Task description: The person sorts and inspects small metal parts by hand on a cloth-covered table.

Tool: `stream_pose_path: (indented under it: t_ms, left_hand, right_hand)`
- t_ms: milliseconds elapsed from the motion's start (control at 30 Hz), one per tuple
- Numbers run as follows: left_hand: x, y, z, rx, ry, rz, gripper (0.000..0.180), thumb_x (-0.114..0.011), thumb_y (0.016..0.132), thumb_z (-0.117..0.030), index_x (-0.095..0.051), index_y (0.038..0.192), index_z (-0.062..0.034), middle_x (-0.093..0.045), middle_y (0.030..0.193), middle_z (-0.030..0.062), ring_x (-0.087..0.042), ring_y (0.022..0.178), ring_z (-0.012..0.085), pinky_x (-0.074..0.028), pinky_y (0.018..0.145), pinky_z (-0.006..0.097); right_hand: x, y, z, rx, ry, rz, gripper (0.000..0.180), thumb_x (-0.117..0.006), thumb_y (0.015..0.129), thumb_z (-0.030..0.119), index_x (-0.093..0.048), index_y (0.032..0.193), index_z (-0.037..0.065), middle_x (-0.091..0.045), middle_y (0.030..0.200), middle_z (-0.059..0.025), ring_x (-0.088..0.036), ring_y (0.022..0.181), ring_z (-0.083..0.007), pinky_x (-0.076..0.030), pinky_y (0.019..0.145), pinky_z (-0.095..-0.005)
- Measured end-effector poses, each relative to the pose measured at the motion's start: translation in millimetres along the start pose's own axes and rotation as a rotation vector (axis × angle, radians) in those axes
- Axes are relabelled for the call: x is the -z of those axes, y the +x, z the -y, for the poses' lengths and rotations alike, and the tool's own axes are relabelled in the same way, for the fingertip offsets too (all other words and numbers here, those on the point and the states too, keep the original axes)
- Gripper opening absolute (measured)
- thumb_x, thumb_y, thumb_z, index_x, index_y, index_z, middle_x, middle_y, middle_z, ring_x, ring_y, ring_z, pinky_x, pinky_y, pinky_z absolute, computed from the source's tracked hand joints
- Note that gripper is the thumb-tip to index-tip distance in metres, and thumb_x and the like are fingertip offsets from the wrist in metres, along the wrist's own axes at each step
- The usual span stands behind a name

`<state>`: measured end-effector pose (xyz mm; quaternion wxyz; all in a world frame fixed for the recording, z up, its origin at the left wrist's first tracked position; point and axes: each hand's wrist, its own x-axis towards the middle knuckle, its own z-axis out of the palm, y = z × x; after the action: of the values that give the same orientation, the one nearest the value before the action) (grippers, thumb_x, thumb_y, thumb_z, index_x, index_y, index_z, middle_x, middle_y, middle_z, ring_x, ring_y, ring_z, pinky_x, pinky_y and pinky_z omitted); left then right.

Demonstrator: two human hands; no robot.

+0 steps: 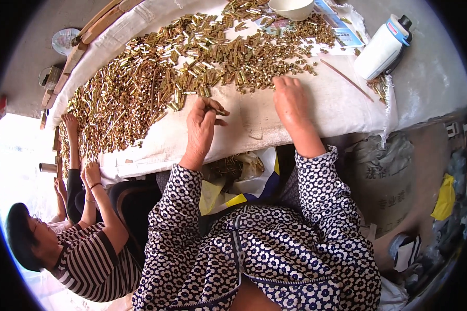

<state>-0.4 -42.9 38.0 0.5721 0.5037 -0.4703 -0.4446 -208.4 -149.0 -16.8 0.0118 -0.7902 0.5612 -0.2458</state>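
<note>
My left hand [201, 124] is raised over the cloth-covered table [347, 111], its thumb and forefinger pinched on a small brass-coloured metal piece [220, 111]. Farther forward and to the right, my right hand [291, 106] reaches the near edge of a spread of small brass-coloured pieces [249, 78]. Its fingers are bent down and closed at the tips, and whatever they hold is hidden. Longer brass-coloured strips [192, 72] lie heaped to the left of the small pieces.
A white bowl [290, 9] stands at the far edge on printed paper. At right are a thin stick [345, 79] and a white bottle [381, 49]. Co-workers sit at left, one in a striped shirt [91, 264], hands at the heap. An open bag [267, 179] hangs below the table edge.
</note>
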Motion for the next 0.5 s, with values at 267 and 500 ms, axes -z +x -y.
stream_pose_path:
  t_ms: [267, 500]
  left_hand:
    - [-15.0, 82.4, -10.2, -0.150, 0.777, 0.037, 0.018, -0.053, 0.089, -0.010, -0.058, 0.103, 0.0015, -0.062, 0.075, 0.0149, -0.059, 0.058, 0.0148, -0.052, 0.057, 0.031]
    - [-16.6, 109.5, 8.6, -0.193, 1.103, 0.170, 0.029, -0.065, 0.081, -0.010, -0.057, 0.107, -0.0002, -0.064, 0.092, 0.0179, -0.062, 0.087, 0.0316, -0.049, 0.080, 0.038]
  right_hand:
    - [28.0, -13.6, 28.6, 0.073, 0.135, -0.096, 0.017, -0.059, 0.079, 0.005, -0.061, 0.095, 0.005, -0.062, 0.094, -0.0105, -0.058, 0.089, -0.0277, -0.049, 0.077, -0.0380]
    - [24.5, -15.4, 29.4, 0.051, 0.118, -0.158, 0.012, -0.062, 0.076, 0.006, -0.060, 0.088, 0.005, -0.059, 0.087, -0.0099, -0.057, 0.085, -0.0283, -0.049, 0.073, -0.0384]
